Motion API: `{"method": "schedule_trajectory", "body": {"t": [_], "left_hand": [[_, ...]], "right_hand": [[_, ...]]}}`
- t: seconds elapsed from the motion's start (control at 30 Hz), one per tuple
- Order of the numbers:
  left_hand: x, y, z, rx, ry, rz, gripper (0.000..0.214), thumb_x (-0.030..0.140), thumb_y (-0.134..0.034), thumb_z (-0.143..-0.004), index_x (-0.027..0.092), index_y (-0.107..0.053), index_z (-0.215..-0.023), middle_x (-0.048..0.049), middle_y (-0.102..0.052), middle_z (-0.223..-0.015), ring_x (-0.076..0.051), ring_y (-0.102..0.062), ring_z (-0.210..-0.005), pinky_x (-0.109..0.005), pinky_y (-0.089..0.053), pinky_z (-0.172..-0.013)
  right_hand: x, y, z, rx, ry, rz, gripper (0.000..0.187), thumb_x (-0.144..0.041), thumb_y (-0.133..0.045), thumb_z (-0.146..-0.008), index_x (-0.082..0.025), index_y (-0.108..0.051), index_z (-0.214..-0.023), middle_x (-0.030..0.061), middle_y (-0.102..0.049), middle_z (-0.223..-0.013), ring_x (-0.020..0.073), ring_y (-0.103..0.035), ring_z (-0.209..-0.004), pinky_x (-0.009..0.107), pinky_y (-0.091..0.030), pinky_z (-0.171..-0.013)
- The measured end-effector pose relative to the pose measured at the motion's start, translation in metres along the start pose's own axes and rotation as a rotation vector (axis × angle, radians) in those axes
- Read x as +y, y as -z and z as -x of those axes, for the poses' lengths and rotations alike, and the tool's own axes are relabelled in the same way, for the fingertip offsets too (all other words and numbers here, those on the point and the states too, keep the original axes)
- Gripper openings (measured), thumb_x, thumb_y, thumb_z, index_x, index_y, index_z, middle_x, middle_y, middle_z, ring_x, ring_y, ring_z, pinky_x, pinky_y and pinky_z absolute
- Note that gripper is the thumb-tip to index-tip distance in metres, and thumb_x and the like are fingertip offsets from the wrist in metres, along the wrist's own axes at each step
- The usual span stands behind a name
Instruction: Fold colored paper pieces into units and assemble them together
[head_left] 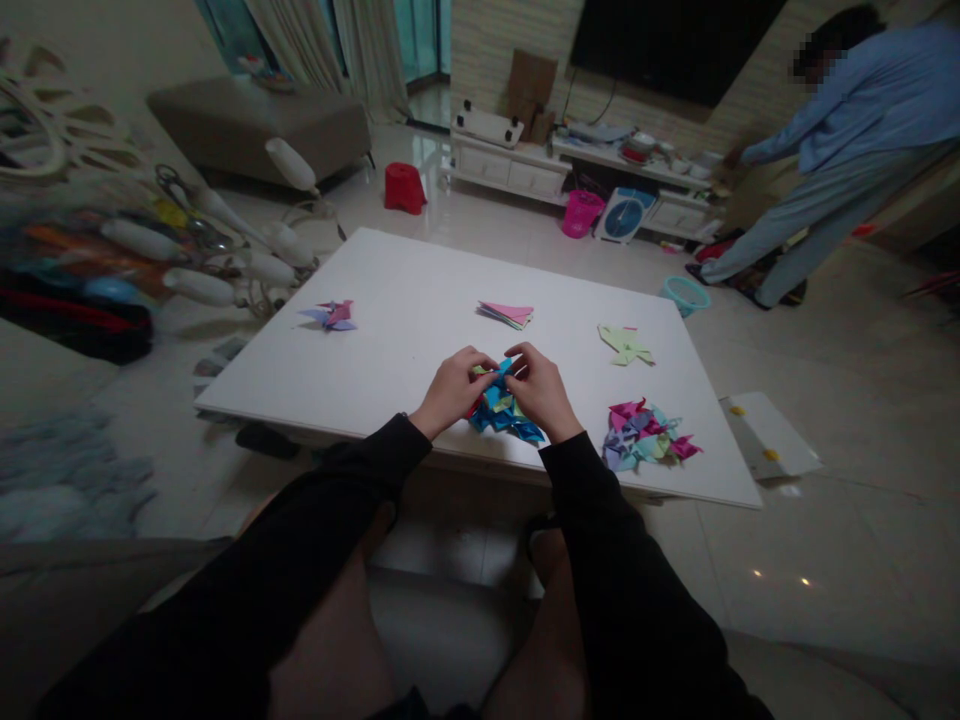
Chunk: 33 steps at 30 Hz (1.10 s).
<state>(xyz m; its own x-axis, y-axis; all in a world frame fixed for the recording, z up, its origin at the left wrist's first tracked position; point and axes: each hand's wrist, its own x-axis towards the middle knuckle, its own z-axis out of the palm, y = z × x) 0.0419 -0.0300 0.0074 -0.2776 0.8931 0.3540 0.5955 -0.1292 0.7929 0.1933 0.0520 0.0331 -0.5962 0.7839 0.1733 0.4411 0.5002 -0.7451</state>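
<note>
My left hand [451, 390] and my right hand [541, 392] meet near the front of the white table [382, 350]. Between their fingertips they pinch a small blue folded-paper piece [504, 368]; its exact shape is partly hidden by the fingers. Just below lies a pile of blue origami pieces [514, 425] with some green and red among them. Beyond my hands rests a flat stack of folded paper [507, 314], pink on top. To the right sit pale green origami pieces [626, 346] and a mixed heap of pink, purple and mint origami [646, 436].
Purple and pink origami pieces [334, 315] lie at the table's left. A lamp with several white shades [289, 165] stands beyond that side. Past the table are a red stool [404, 188], a pink bin [582, 213] and a person [870, 110] bending by the cabinet.
</note>
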Motion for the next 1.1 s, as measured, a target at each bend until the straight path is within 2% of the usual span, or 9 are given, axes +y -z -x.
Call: {"method": "schedule_trajectory", "body": {"t": [0.5, 0.57, 0.67, 0.73, 0.9, 1.0, 1.1], "left_hand": [[0.001, 0.000, 0.000, -0.033, 0.004, -0.044, 0.006, 0.020, -0.066, -0.090, 0.019, -0.070, -0.085, -0.0038, -0.063, -0.092, -0.016, -0.061, -0.083, -0.029, -0.052, -0.074], [0.001, 0.000, 0.001, -0.037, 0.002, -0.037, 0.005, 0.021, -0.066, -0.090, 0.019, -0.071, -0.091, -0.0041, -0.064, -0.094, -0.016, -0.061, -0.083, -0.029, -0.052, -0.074], [0.002, 0.000, 0.001, -0.019, 0.003, -0.019, 0.015, 0.021, -0.066, -0.090, 0.018, -0.069, -0.104, -0.0051, -0.066, -0.098, -0.017, -0.063, -0.087, -0.029, -0.053, -0.076], [0.003, 0.000, 0.001, 0.002, 0.013, -0.016, 0.016, 0.021, -0.064, -0.090, 0.017, -0.068, -0.106, -0.0058, -0.067, -0.099, -0.017, -0.063, -0.088, -0.030, -0.053, -0.077], [0.003, 0.001, 0.001, 0.023, 0.030, -0.011, 0.017, 0.016, -0.060, -0.089, 0.018, -0.065, -0.105, -0.0063, -0.067, -0.101, -0.017, -0.063, -0.088, -0.031, -0.052, -0.078], [0.003, 0.001, 0.001, 0.027, 0.038, 0.002, 0.018, 0.015, -0.060, -0.088, 0.018, -0.064, -0.105, -0.0061, -0.067, -0.101, -0.017, -0.062, -0.086, -0.032, -0.051, -0.078], [0.003, 0.001, 0.001, 0.021, 0.057, 0.016, 0.018, 0.013, -0.059, -0.086, 0.018, -0.064, -0.103, -0.0057, -0.068, -0.101, -0.017, -0.062, -0.086, -0.032, -0.051, -0.077]], "right_hand": [[-0.001, 0.002, 0.001, -0.036, 0.014, -0.013, 0.028, -0.011, -0.062, -0.077, -0.023, -0.064, -0.103, -0.0007, -0.068, -0.080, 0.0156, -0.062, -0.071, 0.028, -0.049, -0.070], [0.000, 0.001, 0.001, -0.042, 0.020, -0.005, 0.028, -0.011, -0.062, -0.077, -0.022, -0.064, -0.102, -0.0013, -0.067, -0.078, 0.0155, -0.061, -0.070, 0.027, -0.048, -0.069], [0.004, 0.001, 0.002, -0.042, 0.029, 0.028, 0.028, -0.011, -0.061, -0.077, -0.022, -0.065, -0.102, -0.0017, -0.067, -0.078, 0.0151, -0.061, -0.071, 0.027, -0.047, -0.069], [0.009, 0.005, 0.002, -0.040, 0.028, 0.062, 0.028, -0.011, -0.061, -0.076, -0.022, -0.065, -0.102, -0.0017, -0.068, -0.078, 0.0150, -0.061, -0.071, 0.026, -0.046, -0.069], [0.041, 0.033, 0.001, 0.017, -0.015, 0.183, 0.025, -0.013, -0.060, -0.075, -0.021, -0.068, -0.098, -0.0003, -0.068, -0.078, 0.0154, -0.060, -0.069, 0.027, -0.045, -0.068], [0.077, 0.062, 0.003, 0.073, -0.094, 0.299, 0.024, -0.014, -0.060, -0.076, -0.018, -0.070, -0.097, 0.0028, -0.071, -0.080, 0.0166, -0.061, -0.071, 0.028, -0.045, -0.069], [0.117, 0.089, 0.013, 0.084, -0.244, 0.435, 0.024, -0.013, -0.061, -0.073, -0.016, -0.071, -0.095, 0.0066, -0.073, -0.083, 0.0177, -0.062, -0.073, 0.029, -0.044, -0.071]]}}
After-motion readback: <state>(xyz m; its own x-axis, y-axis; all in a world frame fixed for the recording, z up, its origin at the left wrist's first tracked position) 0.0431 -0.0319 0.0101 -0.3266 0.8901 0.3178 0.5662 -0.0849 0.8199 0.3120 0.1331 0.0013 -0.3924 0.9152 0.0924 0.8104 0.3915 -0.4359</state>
